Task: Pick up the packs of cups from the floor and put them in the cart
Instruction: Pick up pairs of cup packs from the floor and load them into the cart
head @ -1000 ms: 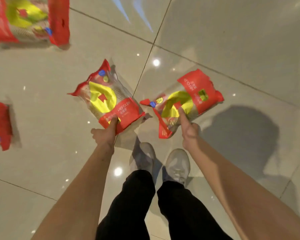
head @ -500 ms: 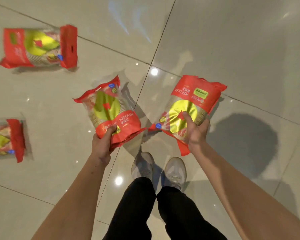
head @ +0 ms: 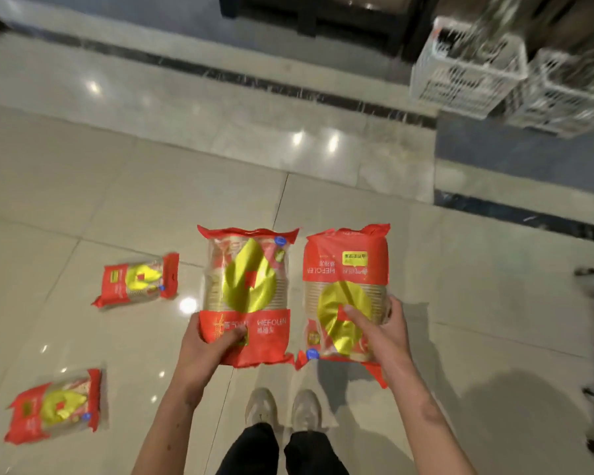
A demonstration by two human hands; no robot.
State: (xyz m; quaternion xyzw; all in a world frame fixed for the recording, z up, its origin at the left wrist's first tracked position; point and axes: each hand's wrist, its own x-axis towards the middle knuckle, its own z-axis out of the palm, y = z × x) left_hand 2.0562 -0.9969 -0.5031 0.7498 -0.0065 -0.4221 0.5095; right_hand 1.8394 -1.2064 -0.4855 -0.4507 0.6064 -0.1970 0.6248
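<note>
Currently, I am holding one red-and-gold clear plastic pack of cups [head: 247,296] in my left hand [head: 208,351] and another [head: 345,289] in my right hand [head: 379,332], fingers curled round each, and carrying both level should suit reaching the cart.

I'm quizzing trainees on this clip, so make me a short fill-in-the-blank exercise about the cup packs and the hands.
1. The left hand grips ____ pack of cups.
2. The number of packs lying on the floor is ____.
3. The floor packs lie on the person's ____ side.
4. The pack in the right hand is held off the ____.

Missing words: one; two; left; floor
</note>
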